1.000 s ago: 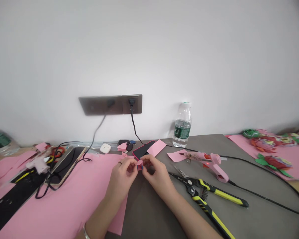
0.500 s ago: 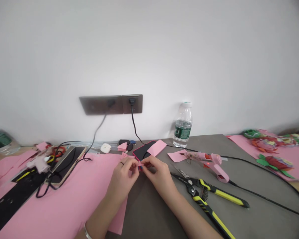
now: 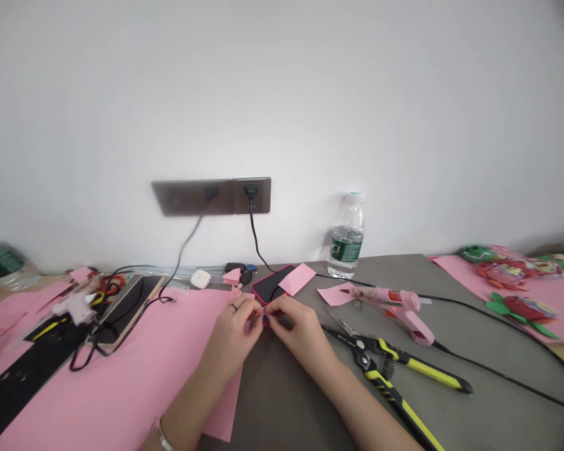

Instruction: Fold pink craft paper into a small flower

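Observation:
My left hand point(image 3: 237, 326) and my right hand point(image 3: 297, 322) meet at the centre, fingertips pinched on a small pink paper piece point(image 3: 264, 311) with a bit of blue at it. The fingers hide most of the piece. Just beyond them lie a phone with a red edge point(image 3: 269, 288) and a pink paper square point(image 3: 298, 279) overlapping it. A large pink sheet point(image 3: 169, 351) spreads under and left of my left hand. To the right, a pink glue gun point(image 3: 407, 307) rests on its side near another pink paper square point(image 3: 334, 294).
Yellow-black pliers point(image 3: 371, 351) lie right of my right forearm. A water bottle point(image 3: 346, 241) stands by the wall. Black cables cross the grey table point(image 3: 282, 401). Paper flowers point(image 3: 526, 307) sit far right; a second phone point(image 3: 131, 307) lies left.
My fingertips have drawn slightly closer around the small piece, so less of it shows. The whole view has shifted very slightly.

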A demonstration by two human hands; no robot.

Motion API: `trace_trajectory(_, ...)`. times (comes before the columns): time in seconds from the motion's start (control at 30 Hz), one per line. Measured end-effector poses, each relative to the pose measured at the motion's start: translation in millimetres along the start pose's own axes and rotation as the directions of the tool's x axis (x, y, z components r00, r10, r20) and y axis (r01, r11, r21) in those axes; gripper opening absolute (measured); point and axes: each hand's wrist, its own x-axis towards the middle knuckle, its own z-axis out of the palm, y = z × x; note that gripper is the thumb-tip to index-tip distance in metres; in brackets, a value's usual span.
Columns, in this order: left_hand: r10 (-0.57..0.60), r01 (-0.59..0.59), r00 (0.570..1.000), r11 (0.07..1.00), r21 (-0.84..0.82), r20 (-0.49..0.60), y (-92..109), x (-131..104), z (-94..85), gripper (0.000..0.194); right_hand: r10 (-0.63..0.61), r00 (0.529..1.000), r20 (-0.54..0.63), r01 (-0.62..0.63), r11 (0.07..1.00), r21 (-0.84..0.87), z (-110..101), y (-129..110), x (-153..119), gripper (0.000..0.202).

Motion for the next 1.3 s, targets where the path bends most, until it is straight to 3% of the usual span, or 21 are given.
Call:
trace_trajectory(0.33, -0.101, 0.091, 0.985, 0.993, 0.072, 0.143, 3.3, -2.6, 0.9, 0.015, 0.018, 0.993, 0.12, -0.021, 1.0, 0.018, 0.2, 4.3, -0.1, 0.024)
trace_trajectory(0.4, -0.129, 0.126, 0.982, 0.992, 0.025, 0.138, 1.9, -0.8, -5.9, 0.012, 0.05, 0.995, 0.09, -0.054, 0.997, 0.045, 0.6, 6.7, -0.3, 0.022)
trace_trajectory(0.5, -0.255, 0.255, 0.967, 0.967, 0.026, -0.014, -9.4, 3.6, -20.0, 0.012, 0.12, 0.993, 0.016, -0.121, 0.991, 0.061, 0.5, 8.8, -0.4, 0.021)
trace_trajectory(0.6, -0.352, 0.365, 0.924, 0.928, 0.073, -0.147, -27.9, 7.8, -27.7, 0.01, 0.093, 0.995, -0.025, -0.092, 0.995, 0.023, -0.1, 6.1, -0.3, 0.024)
trace_trajectory(0.7, -0.393, 0.4, 0.915, 0.912, 0.087, -0.09, -41.7, 10.8, -25.1, 0.013, -0.001, 1.0, -0.004, 0.001, 1.0, 0.003, 0.3, 0.8, -0.5, 0.028)
trace_trajectory(0.8, -0.417, 0.418, 0.909, 0.908, 0.038, -0.022, -42.6, 13.3, -20.6, 0.018, -0.049, 0.999, 0.015, 0.05, 0.998, -0.026, 1.0, -3.0, -1.2, 0.031)
trace_trajectory(0.93, -0.382, 0.373, 0.924, 0.908, -0.189, -0.013, -25.3, 13.8, -18.0, 0.012, 0.025, 0.999, -0.034, -0.023, 0.998, 0.052, 0.5, -5.5, -1.0, 0.023)
trace_trajectory(1.07, -0.26, 0.246, 0.966, 0.918, -0.311, -0.004, -1.9, 9.1, -11.7, 0.009, 0.144, 0.987, -0.065, -0.132, 0.979, 0.155, 0.2, -6.1, 1.0, 0.006)
trace_trajectory(1.17, -0.186, 0.178, 0.983, 0.927, -0.331, 0.009, 7.2, 5.8, -6.6, 0.011, 0.154, 0.987, -0.052, -0.143, 0.973, 0.179, 0.7, -5.3, 2.4, 0.013)
trace_trajectory(1.3, -0.084, 0.059, 0.992, 0.967, -0.248, -0.09, 7.6, 4.6, -6.1, 0.012, 0.121, 0.989, -0.09, -0.094, 0.96, 0.262, 0.7, -4.2, 3.4, 0.014)
